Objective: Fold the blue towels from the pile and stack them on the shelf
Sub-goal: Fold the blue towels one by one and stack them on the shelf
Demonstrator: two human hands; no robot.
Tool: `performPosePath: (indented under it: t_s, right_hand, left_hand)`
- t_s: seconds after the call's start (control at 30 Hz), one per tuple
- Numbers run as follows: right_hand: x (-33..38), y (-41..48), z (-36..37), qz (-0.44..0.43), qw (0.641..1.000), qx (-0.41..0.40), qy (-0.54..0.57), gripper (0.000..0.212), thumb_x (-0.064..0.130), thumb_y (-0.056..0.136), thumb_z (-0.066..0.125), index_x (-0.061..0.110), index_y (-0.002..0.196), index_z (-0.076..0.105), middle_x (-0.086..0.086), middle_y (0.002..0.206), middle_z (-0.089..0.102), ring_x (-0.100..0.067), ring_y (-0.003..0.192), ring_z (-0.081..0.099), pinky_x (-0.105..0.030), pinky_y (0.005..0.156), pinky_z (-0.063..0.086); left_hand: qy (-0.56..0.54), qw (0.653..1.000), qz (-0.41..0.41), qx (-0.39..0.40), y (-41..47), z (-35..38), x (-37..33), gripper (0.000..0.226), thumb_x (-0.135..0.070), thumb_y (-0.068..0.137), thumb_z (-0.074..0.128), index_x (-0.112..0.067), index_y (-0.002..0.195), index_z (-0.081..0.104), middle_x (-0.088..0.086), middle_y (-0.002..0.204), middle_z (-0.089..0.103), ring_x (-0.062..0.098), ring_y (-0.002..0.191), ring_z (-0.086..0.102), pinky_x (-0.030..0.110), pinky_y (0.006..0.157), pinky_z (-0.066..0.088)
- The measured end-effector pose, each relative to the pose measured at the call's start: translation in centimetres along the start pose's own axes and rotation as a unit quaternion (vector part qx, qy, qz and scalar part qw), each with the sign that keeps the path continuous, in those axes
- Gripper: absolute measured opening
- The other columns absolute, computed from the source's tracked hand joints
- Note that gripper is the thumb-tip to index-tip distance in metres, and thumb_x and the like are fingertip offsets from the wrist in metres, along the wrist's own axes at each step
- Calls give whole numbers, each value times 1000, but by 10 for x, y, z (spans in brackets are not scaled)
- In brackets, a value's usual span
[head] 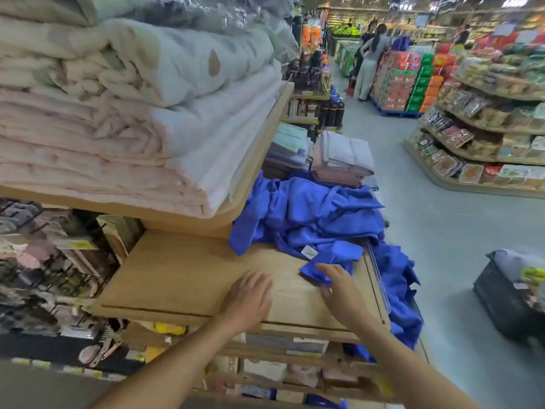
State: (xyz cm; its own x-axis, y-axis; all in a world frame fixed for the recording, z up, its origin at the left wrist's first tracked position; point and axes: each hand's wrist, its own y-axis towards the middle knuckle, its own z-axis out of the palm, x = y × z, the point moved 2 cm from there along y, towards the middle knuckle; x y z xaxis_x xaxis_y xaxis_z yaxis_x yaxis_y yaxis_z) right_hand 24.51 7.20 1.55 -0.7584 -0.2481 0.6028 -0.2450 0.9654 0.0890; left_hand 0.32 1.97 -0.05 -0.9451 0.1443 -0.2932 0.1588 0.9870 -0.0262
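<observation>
On the wooden shelf [182,276], left hand [250,293] lies flat, fingers straight. Right hand [339,284], fingers extended and holding nothing, meets the near corner of the blue towels [309,214] heaped far right. Step: selecting a towel. Next move likely needs a pinch and a pull clear.

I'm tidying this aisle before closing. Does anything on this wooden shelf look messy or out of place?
The blue towels lie crumpled and unfolded at the far right of the shelf, and part of the pile spills over its right edge and hangs down. The folded stack behind looks neat.
</observation>
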Motion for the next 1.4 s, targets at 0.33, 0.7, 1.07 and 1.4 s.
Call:
performPosePath:
  t_s: [0.33,0.7,1.07,1.4]
  right_hand:
    - [20,110,-20,-22,996,-30,79,57,8,96,58,20,150,45,-1,147,45,-23,122,56,-36,90,46]
    - [20,180,-5,-58,998,-19,1,61,7,93,61,17,151,45,-11,130,60,-32,115,61,-36,89,45]
    - [104,71,-130,-333,934,-31,127,18,17,88,48,31,77,43,13,71,44,-9,65,43,-21,61,32]
    - [1,23,-81,-80,981,158,-76,22,36,91,61,44,112,64,21,116,59,-5,69,59,-28,72,50]
  left_hand:
    - [90,995,-35,-21,-7,19,4,58,-48,105,18,-29,160,23,-7,169,17,14,156,8,35,125,2]
    - [46,998,-38,-34,-8,27,10,59,-50,102,15,-32,158,21,-9,169,12,12,156,3,35,126,2]
    - [-433,808,-156,-368,14,-57,34,31,7,87,53,-23,83,63,-8,83,67,5,78,61,23,76,46]
    - [-232,925,17,-301,81,-67,10,34,9,75,52,-13,92,71,-9,95,65,-2,93,58,23,89,46]
